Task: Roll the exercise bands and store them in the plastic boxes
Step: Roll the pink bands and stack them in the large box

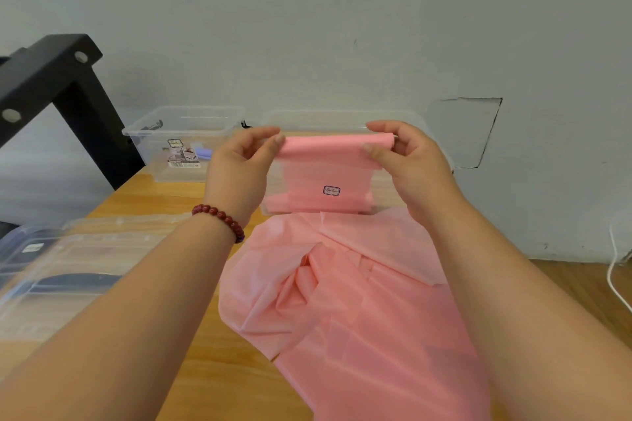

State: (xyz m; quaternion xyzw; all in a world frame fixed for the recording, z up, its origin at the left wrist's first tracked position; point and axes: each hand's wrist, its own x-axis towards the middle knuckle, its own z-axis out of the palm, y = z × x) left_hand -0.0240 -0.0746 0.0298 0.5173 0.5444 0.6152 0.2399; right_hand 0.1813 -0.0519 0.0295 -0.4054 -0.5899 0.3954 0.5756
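Pinching the top edge of the pink exercise band, left hand and right hand hold it before the clear box at the far edge of the table; rolling looks barely begun, storing undone.

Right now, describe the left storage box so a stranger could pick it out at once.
Start where the wooden table meets the grey wall. Of two clear plastic boxes standing there, take the left box, beside the black frame. Unlike the right box behind the pink exercise band, it carries a barcoded picture label on its front.
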